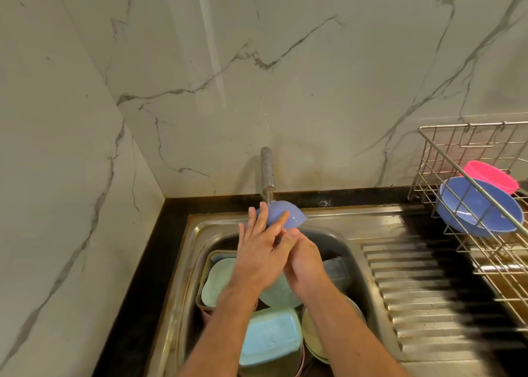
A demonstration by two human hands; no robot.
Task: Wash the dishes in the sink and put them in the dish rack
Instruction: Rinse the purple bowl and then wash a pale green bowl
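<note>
Head view: nearest, the sink [337, 235] basin is crowded with unwashed dishes, a pale blue rectangular container [270, 336] lying upturned just below the forearms, a mint green plate [217, 279] tilted against the left wall and a yellowish plate [311, 334] to the right. That pile leaves little free room low in the basin, which is likely why the work is done high, up at the back rim.

Above the pile, the left hand [261, 258] lies with fingers straight and spread, flat against the purple bowl [285, 215], rubbing or steadying its outer wall. The right hand [304, 262] sits just beside it, partly covered; it seems to hold the bowl's lower rim, but its fingers are hidden, so I cannot tell its grip. The bowl is tipped mouth-down under the tap [267, 171], so water runs off its back.

Further right, across the ridged draining board [428, 291], open and unobstructed, stands the wire dish rack [445, 162], already holding a second purple bowl [480, 208] and a pink bowl [491, 175]. Its raised front rail is the one edge to lift over.
</note>
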